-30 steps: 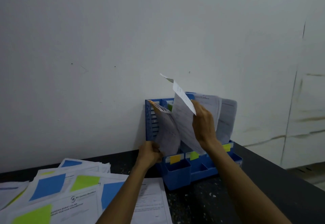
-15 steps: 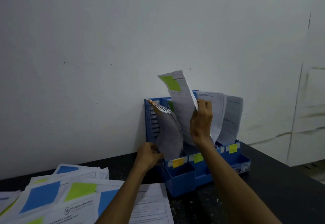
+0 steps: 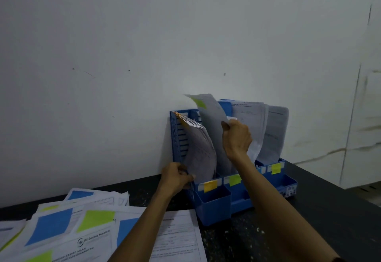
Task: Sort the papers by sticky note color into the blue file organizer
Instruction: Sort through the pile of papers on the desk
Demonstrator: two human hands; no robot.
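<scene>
- A plain white wall (image 3: 123, 55) fills most of the view, dotted with a few small dark specks.
- To the right, a paler wall panel (image 3: 369, 121) shows dark vertical seams and brownish streaks.
- The dark bench (image 3: 329, 210) is flecked with pale spots.
- The light is dim and even.

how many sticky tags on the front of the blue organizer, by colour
orange-yellow tag: 1
green tag: 1
yellow tag: 1
total: 3 in view; the right forearm crosses the front of the blue file organizer, so one more may be hidden
</scene>
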